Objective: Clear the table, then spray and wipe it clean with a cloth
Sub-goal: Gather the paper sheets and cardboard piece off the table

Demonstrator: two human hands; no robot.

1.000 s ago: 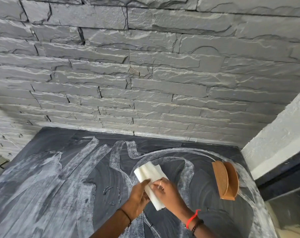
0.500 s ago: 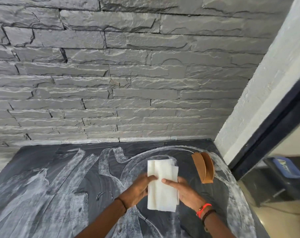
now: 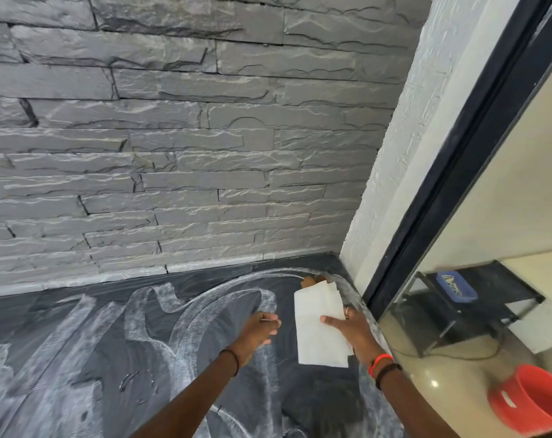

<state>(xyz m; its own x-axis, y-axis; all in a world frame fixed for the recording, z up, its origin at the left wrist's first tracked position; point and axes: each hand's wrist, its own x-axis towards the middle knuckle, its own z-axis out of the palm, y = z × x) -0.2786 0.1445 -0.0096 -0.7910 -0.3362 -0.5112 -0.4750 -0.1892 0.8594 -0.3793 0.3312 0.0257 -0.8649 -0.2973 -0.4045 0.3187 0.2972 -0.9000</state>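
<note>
Shifted right since the earlier frame: white cloth (image 3: 319, 327) now lower right of centre, pinched in right hand (image 3: 352, 331), hiding most of brown holder (image 3: 308, 282). Left hand (image 3: 258, 330) off it, loosely curled, empty, over smeared dark bench (image 3: 116, 349).

I counted two hands, the left hand (image 3: 258, 330) and the right hand (image 3: 353, 333), one folded white cloth (image 3: 319, 327), one dark bench (image 3: 78, 358), one brown wooden piece (image 3: 308, 282), one red bucket (image 3: 534, 403) and one blue tray (image 3: 456, 286).
</note>
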